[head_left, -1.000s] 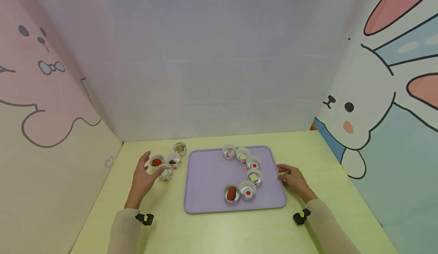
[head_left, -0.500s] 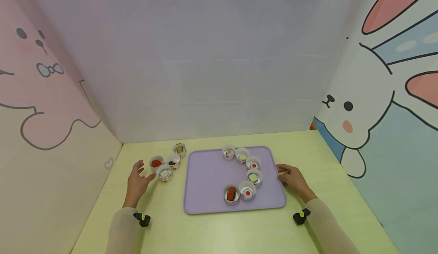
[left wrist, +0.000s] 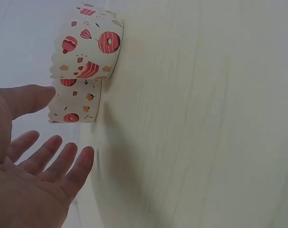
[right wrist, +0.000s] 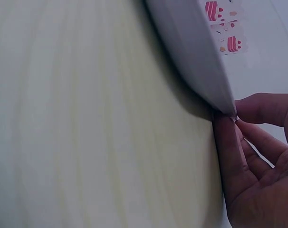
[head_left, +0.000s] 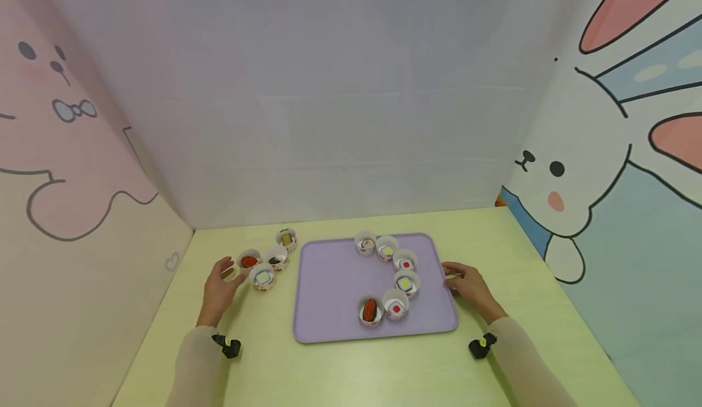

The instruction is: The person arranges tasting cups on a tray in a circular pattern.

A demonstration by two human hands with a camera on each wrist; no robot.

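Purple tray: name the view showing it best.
The head view: nearly the whole purple tray shows there. The right wrist view catches just part of an edge, pinched by the right hand; the left wrist view, none.

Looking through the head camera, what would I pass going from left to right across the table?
Left hand → paper cup with red filling → paper cup with yellow filling → purple tray bearing six cups → right hand.
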